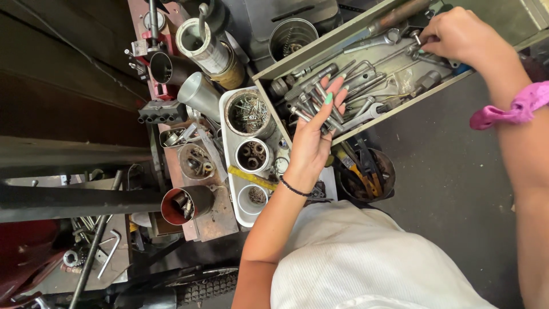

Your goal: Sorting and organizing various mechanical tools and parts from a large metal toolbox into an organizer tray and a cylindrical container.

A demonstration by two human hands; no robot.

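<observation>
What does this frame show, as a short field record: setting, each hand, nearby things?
setting: cluttered workshop seen from above
left hand: palm up, holding several metal bolts
right hand: reaching into the far end of the drawer, fingers on a small metal part
drawer: grey tray full of wrenches and sockets
nearby: white tray with tins of screws

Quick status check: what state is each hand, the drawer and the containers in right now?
Left hand: palm up, holding a bunch of metal bolts.
Right hand: closed on a small metal part at the drawer's far end.
Tool drawer: open, full of wrenches and bolts.
White tray: holds three round cans.
Top can: full of screws.
Red-rimmed tin: lying on its side.
</observation>
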